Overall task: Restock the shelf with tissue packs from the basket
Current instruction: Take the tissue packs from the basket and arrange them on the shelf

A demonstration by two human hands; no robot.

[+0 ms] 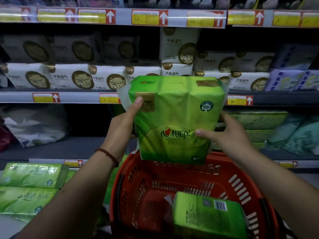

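the left hand and right hand hold a green tissue pack upright above the red basket, fingers curled round its sides, mid-carry, and next it likely needs sliding into the shelf gap ahead

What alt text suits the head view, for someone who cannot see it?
A left hand and right hand hold a green plastic-wrapped tissue pack upright by its sides above a red plastic basket. A second green pack lies in the basket; stocked store shelves stand behind.
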